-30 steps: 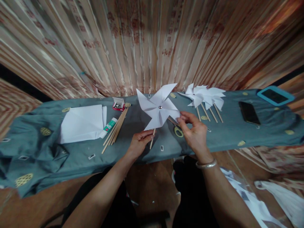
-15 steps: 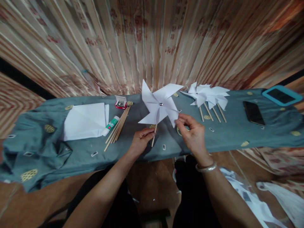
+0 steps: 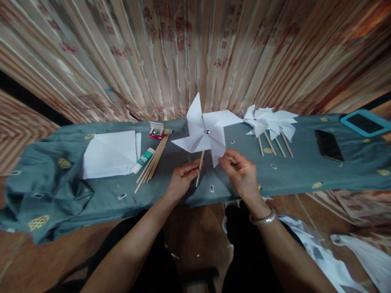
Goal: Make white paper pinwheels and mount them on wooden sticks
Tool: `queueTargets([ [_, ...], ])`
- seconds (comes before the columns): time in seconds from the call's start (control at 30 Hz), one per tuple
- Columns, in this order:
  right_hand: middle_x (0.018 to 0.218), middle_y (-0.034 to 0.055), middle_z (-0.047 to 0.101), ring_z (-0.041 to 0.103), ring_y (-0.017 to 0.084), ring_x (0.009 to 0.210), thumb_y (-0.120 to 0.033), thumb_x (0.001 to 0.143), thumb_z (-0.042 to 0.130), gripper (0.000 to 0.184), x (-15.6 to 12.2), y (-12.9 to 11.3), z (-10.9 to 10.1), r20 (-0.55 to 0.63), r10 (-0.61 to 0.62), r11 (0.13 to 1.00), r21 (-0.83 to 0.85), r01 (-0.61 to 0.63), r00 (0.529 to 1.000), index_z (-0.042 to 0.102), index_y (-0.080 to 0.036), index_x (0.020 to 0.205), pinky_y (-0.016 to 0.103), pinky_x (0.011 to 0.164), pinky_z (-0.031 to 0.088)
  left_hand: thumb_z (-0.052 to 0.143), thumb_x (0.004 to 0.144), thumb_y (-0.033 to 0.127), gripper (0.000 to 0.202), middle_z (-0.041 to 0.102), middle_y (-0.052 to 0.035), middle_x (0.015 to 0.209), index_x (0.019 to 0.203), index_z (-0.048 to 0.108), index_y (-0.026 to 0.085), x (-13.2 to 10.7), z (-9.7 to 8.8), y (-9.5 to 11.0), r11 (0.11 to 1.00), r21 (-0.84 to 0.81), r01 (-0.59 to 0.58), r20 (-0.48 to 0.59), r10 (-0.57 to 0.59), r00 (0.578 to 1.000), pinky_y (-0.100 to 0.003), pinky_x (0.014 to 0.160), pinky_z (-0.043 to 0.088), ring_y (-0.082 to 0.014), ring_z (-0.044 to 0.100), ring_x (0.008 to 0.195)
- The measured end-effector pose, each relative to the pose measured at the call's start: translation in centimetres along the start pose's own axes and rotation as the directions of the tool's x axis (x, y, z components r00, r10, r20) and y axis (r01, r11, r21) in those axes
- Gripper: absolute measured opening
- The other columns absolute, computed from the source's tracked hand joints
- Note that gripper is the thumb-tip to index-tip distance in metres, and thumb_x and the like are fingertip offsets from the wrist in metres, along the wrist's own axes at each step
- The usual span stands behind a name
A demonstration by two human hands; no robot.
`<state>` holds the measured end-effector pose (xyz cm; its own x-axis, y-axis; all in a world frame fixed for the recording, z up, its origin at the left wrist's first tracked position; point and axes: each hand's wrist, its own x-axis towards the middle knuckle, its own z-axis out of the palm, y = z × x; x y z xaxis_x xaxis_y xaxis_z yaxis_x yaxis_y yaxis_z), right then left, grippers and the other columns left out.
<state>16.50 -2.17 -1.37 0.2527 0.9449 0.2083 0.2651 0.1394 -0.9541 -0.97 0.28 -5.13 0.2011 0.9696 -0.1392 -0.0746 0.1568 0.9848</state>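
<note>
A white paper pinwheel on a wooden stick is held upright over a grey-blue cloth-covered table. My left hand is closed round the lower part of the stick. My right hand pinches the tip of the pinwheel's lowest blade between thumb and fingers; a silver bangle sits on that wrist. A metal pin shows at the wheel's centre.
Finished pinwheels lie at the back right. Wooden sticks, a glue tube, a pin box and white paper sheets lie left. A dark phone and blue-cased tablet lie right. A curtain hangs behind.
The pinwheel has turned clockwise, my right hand following a blade tip down and to the left. My left hand keeps its grip on the stick.
</note>
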Motion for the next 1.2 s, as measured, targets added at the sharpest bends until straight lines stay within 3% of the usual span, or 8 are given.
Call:
queueTargets([
  [0.33,0.083,-0.0005,0.073,0.067,0.017,0.077,-0.032,0.080,0.069,0.022,-0.4,0.8,1.2,0.080,0.032,0.991,0.125,-0.042,0.996,0.070,-0.026,0.101,0.034,0.079,0.053,0.072,0.072,0.030,0.024,0.077,-0.0060,0.097,0.092,0.079,0.020,0.1,0.0,-0.5,0.999,-0.008,-0.040,0.015,0.040,0.999,-0.036,0.091,0.048,-0.0221,0.067,0.093],
  [0.73,0.074,0.0004,0.070,0.063,0.016,0.068,-0.031,0.077,0.071,0.017,-0.4,0.7,2.6,0.112,0.061,0.973,0.216,-0.084,0.992,0.069,-0.023,0.091,0.029,0.065,0.051,0.073,0.069,0.030,0.022,0.075,-0.0035,0.088,0.087,0.079,0.020,0.1,0.1,-0.8,0.999,-0.035,-0.022,0.006,0.022,1.000,-0.033,0.086,0.048,-0.0202,0.066,0.087],
  [1.0,0.076,0.0023,0.074,0.066,0.016,0.067,-0.033,0.076,0.072,0.018,-0.6,0.1,3.0,0.124,0.066,0.989,0.126,-0.082,0.990,0.070,-0.020,0.089,0.029,0.064,0.052,0.074,0.069,0.031,0.020,0.074,-0.0033,0.085,0.085,0.079,0.019,0.0,0.1,-0.8,0.998,-0.056,-0.005,0.023,0.006,1.000,-0.033,0.086,0.047,-0.0192,0.064,0.085],
  [1.2,0.062,-0.0005,0.070,0.060,0.013,0.054,-0.042,0.081,0.068,0.023,0.1,-0.8,0.5,0.005,0.012,0.997,-0.079,-0.012,1.000,0.072,-0.020,0.078,0.026,0.055,0.047,0.073,0.070,0.031,0.024,0.076,-0.0040,0.090,0.091,0.079,0.019,0.1,-0.4,-0.2,0.999,-0.032,-0.017,-0.017,0.017,1.000,-0.033,0.090,0.046,-0.0202,0.065,0.090],
])
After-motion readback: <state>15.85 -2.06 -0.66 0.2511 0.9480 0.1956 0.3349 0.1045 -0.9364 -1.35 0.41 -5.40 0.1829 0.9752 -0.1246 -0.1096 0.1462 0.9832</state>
